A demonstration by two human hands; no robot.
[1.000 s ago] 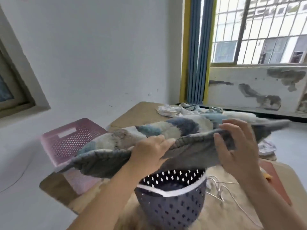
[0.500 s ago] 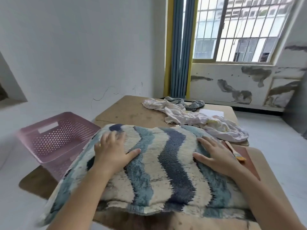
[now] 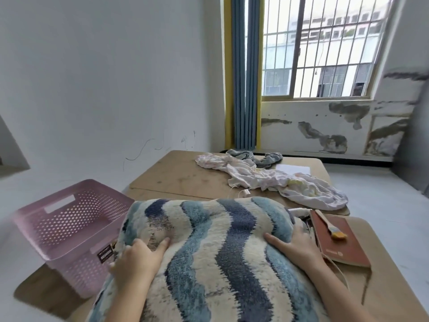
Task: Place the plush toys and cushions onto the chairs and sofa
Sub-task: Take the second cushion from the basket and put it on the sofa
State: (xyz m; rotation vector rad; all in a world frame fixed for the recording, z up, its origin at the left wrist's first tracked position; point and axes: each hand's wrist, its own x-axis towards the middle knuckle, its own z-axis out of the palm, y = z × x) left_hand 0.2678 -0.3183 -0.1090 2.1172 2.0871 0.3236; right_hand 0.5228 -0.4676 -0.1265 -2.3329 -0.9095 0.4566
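A plush cushion [image 3: 209,252] with wavy blue, navy and cream stripes lies flat on the wooden table [image 3: 176,175] right in front of me. My left hand [image 3: 137,259] holds its left edge, thumb on top and fingers curled over the side. At the right edge, my right hand [image 3: 294,247] has its thumb on the fabric and its fingers dipping down the side. No chair or sofa is in view.
A pink perforated basket [image 3: 76,233] stands tilted at the cushion's left. A red notebook [image 3: 336,242] with a small brush [image 3: 334,228] on it lies at the right. Crumpled white clothes [image 3: 278,182], a grey cloth [image 3: 255,156] and a white cable lie farther back.
The cushion was lowered from mid-air onto the table, covering the dark basket. Both hands then slid from its top outward to its left and right edges.
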